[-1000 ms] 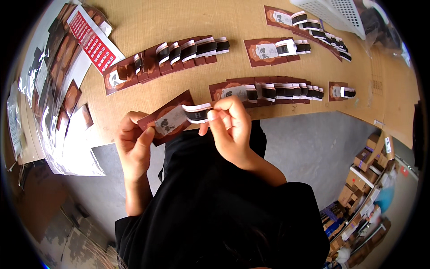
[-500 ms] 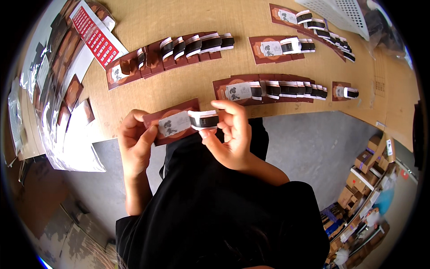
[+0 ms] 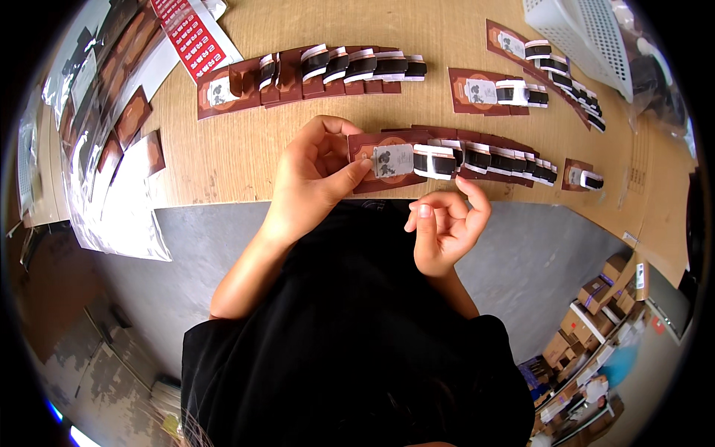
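Observation:
My left hand (image 3: 316, 175) pinches the left end of a dark red-brown card (image 3: 359, 151) between thumb and fingers. The card bears a pale label with a small figure (image 3: 392, 161) and a raised black-and-white band (image 3: 434, 162). It lies over the left end of an overlapping row of similar cards (image 3: 514, 164) at the table's near edge. My right hand (image 3: 450, 223) is just below that row, its index finger raised and the others loosely curled, with nothing in it.
Another fanned row of cards (image 3: 290, 88) lies farther back, with smaller groups (image 3: 488, 93) to its right and a single card (image 3: 577, 175) near the edge. Clear plastic packaging (image 3: 119, 216) and a red-and-white sheet (image 3: 195, 41) are at left. A white perforated basket (image 3: 588, 37) stands back right.
My left hand has carried the card forward and right onto the near row. My right hand has let go of its band and moved right and slightly down. The view has shifted somewhat.

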`<state>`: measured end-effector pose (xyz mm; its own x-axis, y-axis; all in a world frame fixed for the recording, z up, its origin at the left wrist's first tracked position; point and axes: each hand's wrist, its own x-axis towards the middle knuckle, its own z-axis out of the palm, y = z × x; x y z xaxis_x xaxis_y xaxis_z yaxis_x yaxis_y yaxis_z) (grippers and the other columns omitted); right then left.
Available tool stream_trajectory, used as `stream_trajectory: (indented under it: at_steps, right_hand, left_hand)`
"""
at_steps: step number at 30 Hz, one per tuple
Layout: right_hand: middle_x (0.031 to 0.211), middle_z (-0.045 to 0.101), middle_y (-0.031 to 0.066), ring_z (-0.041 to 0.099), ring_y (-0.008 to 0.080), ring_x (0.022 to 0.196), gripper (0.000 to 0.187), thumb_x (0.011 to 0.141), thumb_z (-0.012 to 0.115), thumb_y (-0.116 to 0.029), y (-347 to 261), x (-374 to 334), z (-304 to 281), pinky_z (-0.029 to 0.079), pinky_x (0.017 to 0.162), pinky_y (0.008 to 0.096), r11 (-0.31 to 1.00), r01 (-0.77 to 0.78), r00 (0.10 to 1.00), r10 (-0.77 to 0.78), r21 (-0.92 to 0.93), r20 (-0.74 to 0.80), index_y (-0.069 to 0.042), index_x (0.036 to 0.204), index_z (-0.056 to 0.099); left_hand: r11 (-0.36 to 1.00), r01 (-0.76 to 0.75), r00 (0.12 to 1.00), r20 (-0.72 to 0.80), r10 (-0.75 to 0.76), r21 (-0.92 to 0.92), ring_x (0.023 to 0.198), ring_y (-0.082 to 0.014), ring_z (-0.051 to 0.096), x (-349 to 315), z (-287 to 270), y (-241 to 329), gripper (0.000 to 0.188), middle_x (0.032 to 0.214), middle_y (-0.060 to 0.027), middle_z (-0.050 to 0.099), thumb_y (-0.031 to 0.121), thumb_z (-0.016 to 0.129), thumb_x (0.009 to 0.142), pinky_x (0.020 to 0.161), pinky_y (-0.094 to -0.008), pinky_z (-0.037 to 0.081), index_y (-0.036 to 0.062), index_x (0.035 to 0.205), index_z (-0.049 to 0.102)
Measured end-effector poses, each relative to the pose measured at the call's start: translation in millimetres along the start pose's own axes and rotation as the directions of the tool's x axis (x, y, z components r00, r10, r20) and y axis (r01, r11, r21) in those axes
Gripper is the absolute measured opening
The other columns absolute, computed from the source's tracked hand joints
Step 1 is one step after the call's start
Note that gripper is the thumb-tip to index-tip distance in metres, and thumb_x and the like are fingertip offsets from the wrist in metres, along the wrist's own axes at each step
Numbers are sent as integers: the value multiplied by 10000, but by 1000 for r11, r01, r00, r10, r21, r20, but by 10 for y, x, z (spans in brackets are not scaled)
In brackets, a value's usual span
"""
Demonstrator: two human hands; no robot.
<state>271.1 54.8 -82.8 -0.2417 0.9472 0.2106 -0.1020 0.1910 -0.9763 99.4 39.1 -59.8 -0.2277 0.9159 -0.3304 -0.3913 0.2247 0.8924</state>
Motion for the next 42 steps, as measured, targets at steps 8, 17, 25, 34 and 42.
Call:
stream_trajectory:
  at_steps: [8, 17, 25, 34, 42]
  right_hand:
    - [697, 554, 109, 486, 90, 504, 339, 783, 540, 54, 23, 4, -27, 423, 475, 190, 1000, 4, 999, -4, 6, 37, 42, 1084, 384]
    - [798, 578, 169, 504, 113, 493, 150, 782, 529, 45, 140, -48, -2, 433, 470, 196, 981, 166, 986, -163, -97, 31, 70, 921, 479]
    - [825, 567, 179, 480, 114, 471, 90, 839, 466, 11, 86, 58, 0, 407, 461, 207, 935, 253, 966, -232, -248, 110, 69, 905, 447]
    - [776, 555, 157, 437, 105, 476, 57, 825, 459, 34, 121, 70, -25, 401, 443, 204, 902, 332, 942, -303, -278, 142, 67, 870, 447]
    - [755, 544, 164, 437, 113, 469, 70, 807, 474, 36, 111, 67, -7, 378, 420, 196, 902, 371, 928, -351, -221, 123, 73, 864, 456]
  left_hand:
    - [885, -152, 981, -39, 188, 440, 627, -85, 576, 4, 73, -51, 328, 710, -56, 548, -46, 637, 714, 551, -212, 468, 13, 991, 471]
    - [541, -264, 920, 40, 390, 799, 649, -310, 568, 8, 104, -31, 300, 823, -143, 517, 35, 642, 668, 569, -375, 470, 37, 944, 522]
    - [174, -378, 882, 296, 366, 909, 738, -201, 594, -94, 112, 52, 638, 986, -93, 455, 225, 741, 533, 540, -270, 499, 36, 1078, 471]
    - [173, -328, 921, 274, 278, 929, 654, -179, 599, -27, 129, 54, 581, 955, -102, 450, 247, 741, 547, 497, -282, 492, 29, 1021, 485]
    - [566, -331, 895, 61, 442, 755, 835, -325, 579, -316, -198, 369, 558, 965, -125, 529, 192, 728, 637, 672, -380, 476, 55, 1102, 451]
